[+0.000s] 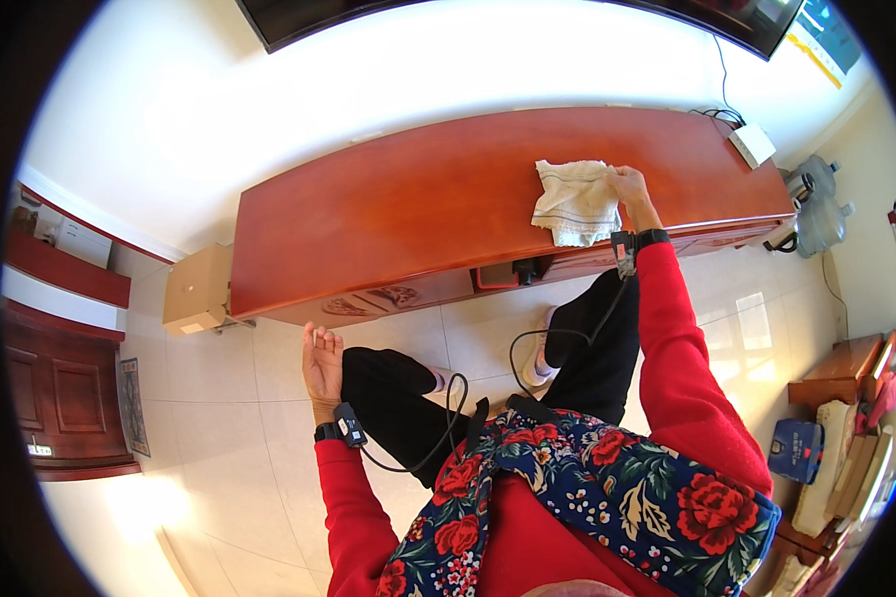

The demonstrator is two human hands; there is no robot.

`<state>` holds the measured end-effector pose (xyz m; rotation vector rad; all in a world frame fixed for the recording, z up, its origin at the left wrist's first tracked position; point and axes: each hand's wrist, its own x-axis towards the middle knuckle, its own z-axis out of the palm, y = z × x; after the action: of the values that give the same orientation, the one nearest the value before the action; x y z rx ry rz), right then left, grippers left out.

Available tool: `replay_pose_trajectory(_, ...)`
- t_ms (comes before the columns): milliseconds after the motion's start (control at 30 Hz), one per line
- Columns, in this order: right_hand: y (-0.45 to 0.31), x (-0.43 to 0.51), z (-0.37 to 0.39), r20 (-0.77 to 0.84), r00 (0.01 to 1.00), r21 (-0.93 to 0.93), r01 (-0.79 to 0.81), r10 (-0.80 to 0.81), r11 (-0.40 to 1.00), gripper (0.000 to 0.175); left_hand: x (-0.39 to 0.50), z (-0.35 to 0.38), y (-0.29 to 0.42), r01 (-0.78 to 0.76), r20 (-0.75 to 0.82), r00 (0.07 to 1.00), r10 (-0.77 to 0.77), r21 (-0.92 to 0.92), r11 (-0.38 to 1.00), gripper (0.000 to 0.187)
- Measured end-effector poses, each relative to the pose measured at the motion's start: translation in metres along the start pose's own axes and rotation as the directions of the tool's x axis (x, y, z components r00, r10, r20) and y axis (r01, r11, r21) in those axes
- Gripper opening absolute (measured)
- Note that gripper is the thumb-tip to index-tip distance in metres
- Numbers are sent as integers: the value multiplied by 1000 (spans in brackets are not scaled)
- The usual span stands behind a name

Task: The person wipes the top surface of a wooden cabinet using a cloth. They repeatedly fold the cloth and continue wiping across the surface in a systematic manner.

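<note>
My right hand (629, 186) pinches the right edge of a cream striped cloth (579, 201), which lies rumpled on the top of a long reddish-brown wooden cabinet (388, 201). The cloth reaches the cabinet's front edge. Lower left, my left hand (322, 363) is held in the air over the floor, near the cabinet's front left corner, palm up with fingers a little curled and nothing in it. Both wrists wear black bands with small devices, joined to cables.
A white box-shaped device (752, 145) with black cables sits at the cabinet's right end. Large water bottles (821, 224) stand beyond it. A cardboard box (196, 289) is beside the left end. A black-framed screen (523, 6) hangs above. My cables loop before my legs.
</note>
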<state>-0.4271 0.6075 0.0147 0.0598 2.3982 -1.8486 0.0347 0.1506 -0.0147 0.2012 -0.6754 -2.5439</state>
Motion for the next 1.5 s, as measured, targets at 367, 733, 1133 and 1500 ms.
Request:
replay_pose_trajectory(367, -128, -75, 67, 530, 803, 181, 206, -272, 962, 23, 7, 30, 1, 83, 60, 994, -94, 159, 984, 32)
replay_pose_trajectory(733, -162, -181, 149, 919, 332, 103, 316, -211, 943, 24, 51, 155, -65, -14, 229, 949, -219, 720, 694, 54)
replay_pose_trajectory(1133, -126, -199, 160, 928, 255, 187, 309, -271, 932, 38, 51, 165, -83, 196, 76, 915, -395, 773, 604, 31)
replay_pose_trajectory(1500, -115, -137, 154, 884, 463, -99, 314, -62, 944, 30, 95, 171, -65, 136, -18, 980, -199, 792, 595, 32)
